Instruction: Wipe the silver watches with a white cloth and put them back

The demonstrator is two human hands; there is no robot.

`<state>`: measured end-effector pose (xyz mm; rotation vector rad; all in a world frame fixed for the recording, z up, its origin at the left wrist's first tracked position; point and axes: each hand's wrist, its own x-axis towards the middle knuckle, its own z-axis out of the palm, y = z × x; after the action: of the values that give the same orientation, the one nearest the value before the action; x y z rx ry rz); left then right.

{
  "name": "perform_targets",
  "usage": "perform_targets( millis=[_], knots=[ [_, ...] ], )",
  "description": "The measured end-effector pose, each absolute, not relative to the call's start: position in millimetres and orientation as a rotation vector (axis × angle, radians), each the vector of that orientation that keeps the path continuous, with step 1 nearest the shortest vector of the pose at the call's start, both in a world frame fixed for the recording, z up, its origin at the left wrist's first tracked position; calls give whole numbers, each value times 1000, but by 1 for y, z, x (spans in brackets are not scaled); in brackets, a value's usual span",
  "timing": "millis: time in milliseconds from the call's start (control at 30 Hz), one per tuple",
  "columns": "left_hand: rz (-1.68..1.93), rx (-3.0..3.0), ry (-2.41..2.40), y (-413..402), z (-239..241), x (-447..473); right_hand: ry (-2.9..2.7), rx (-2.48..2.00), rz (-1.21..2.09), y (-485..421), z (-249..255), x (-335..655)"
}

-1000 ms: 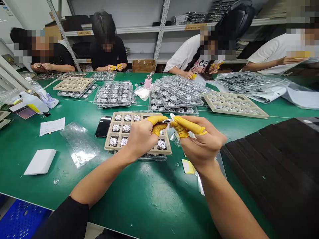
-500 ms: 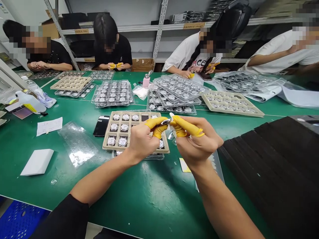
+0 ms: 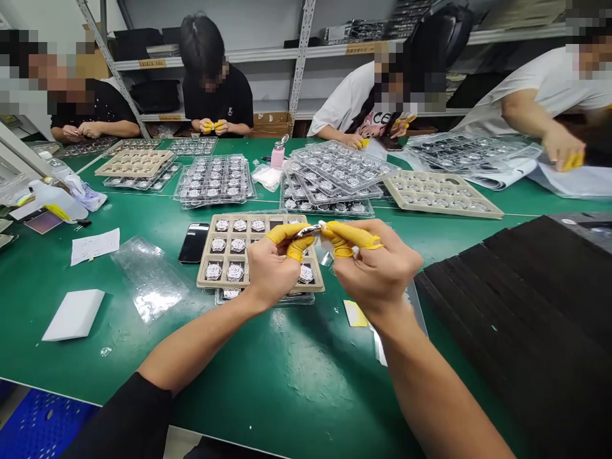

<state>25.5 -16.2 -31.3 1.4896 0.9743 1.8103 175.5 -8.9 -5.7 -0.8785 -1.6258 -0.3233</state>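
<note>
Both hands meet above a beige compartment tray [image 3: 203, 280], with yellow finger cots on thumbs and forefingers. My left hand [image 3: 272, 271] is closed, pinching a shiny metal watch head [image 3: 306, 232] by its edge, tilted nearly edge-on. My right hand [image 3: 380, 264] is closed too, pressing a small white wipe [image 3: 323, 225] to the watch head's right end; whether it is cloth or paper cannot be made out. In the tray lie several watch heads [image 3: 234, 271] with white printed faces, and one back-row slot shows only dark lining. My hands hide part of the tray.
Left of the tray lie a phone [image 3: 194, 243], a clear plastic sheet [image 3: 150, 277] and a white block [image 3: 73, 315]. Stacked clear trays [image 3: 215, 182] and a pink pump bottle [image 3: 278, 155] stand behind. Black panels [image 3: 521, 319] cover the right side. Several co-workers sit opposite.
The watch head and both hands have shifted slightly left, and the white wipe sits lower against the edge. At far right, a co-worker's hand has come down to the white sheets.
</note>
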Motion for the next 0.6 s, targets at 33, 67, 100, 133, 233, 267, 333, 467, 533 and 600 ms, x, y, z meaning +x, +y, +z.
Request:
perform_targets(
  millis=[33, 67, 100, 133, 233, 267, 333, 467, 533, 600],
  knots=[
    [1800, 1455, 961, -14, -30, 24, -1640, -908, -324, -8, -5, 178],
    [1786, 1425, 950, -12, -29, 22, -1626, -931, -271, -8, -5, 180],
    [1766, 1401, 943, -9, -28, 20, -1584, -944, -169, -7, -6, 180],
    [1741, 1391, 936, -8, -26, 18, -1521, -944, -38, -7, -6, 179],
    [1648, 1463, 894, -6, -24, 16, -1370, -919, 282, -6, -10, 171],
    [1624, 1513, 883, -6, -24, 15, -1357, -908, 326, -6, -11, 169],
    [1610, 1631, 893, -7, -24, 14, -1379, -872, 323, -7, -12, 167],
    [1673, 1807, 941, -10, -23, 11, -1437, -796, 202, -7, -9, 172],
    [1700, 1805, 911, -10, -22, 11, -1432, -802, 232, -7, -7, 175],
    [1708, 1796, 879, -10, -22, 11, -1429, -838, 287, -8, -7, 176]
  ],
)
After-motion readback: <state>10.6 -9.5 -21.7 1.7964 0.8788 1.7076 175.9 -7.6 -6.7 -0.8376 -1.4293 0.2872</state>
